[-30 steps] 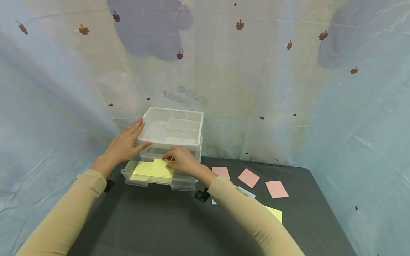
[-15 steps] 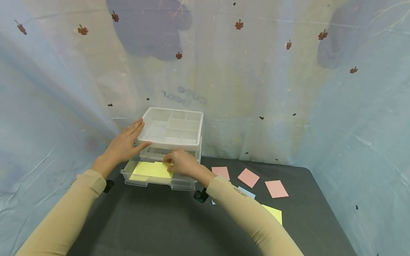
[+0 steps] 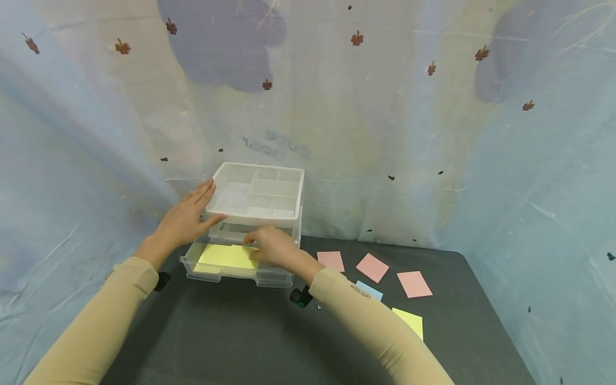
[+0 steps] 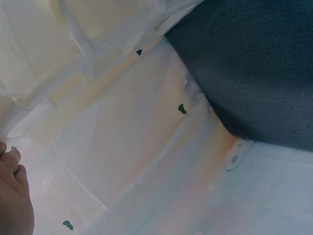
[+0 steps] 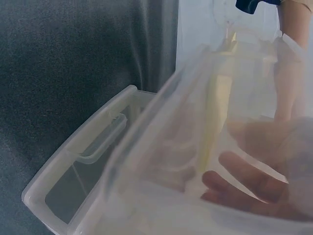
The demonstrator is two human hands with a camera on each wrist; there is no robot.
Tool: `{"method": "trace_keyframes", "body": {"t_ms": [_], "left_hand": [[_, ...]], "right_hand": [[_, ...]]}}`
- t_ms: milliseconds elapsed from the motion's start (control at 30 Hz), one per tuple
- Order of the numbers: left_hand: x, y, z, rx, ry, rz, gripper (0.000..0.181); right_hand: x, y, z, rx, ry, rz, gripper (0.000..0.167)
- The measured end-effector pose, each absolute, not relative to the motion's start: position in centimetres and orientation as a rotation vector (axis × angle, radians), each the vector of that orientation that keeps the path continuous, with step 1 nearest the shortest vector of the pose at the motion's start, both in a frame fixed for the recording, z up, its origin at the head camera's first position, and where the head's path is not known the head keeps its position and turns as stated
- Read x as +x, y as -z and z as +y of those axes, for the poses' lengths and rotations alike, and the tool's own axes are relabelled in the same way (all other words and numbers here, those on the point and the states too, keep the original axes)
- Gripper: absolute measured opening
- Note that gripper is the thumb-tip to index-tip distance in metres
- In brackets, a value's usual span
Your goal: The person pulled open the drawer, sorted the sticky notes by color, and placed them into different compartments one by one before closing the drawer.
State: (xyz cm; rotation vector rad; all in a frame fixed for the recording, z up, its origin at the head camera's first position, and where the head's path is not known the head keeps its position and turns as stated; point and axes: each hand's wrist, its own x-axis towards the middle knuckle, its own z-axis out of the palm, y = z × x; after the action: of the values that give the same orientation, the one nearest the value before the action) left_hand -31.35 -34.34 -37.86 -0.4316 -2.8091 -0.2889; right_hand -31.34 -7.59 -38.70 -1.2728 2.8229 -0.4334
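Observation:
A white organizer with a compartmented top tray has its lower clear drawer pulled out. Yellow square notes lie side by side in that drawer, partly overlapping. My left hand rests with straight fingers along the tray's left side, its thumb at the front left corner. My right hand is inside the drawer, its loosely bent fingers at the right end of the notes. Through clear plastic in the right wrist view, the fingers are beside a yellow note; contact is hard to tell.
Three pink notes lie on the dark table to the right of the organizer. A blue note and another yellow note are partly covered by my right sleeve. A patterned curtain hangs behind and on both sides.
The right-hand yellow note, raised at its back edge a second ago, now lies lower, nearly level with the other. My right hand has shifted slightly; my left hand stays on the tray.

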Motion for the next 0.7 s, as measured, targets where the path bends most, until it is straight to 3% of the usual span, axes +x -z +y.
{"method": "trace_keyframes", "body": {"t_ms": [700], "left_hand": [[-31.5,38.0,-34.4,-0.417,0.253,-2.823,0.097]], "right_hand": [[-28.1,36.4,-4.1,-1.483,0.921,2.771,0.033]]}}
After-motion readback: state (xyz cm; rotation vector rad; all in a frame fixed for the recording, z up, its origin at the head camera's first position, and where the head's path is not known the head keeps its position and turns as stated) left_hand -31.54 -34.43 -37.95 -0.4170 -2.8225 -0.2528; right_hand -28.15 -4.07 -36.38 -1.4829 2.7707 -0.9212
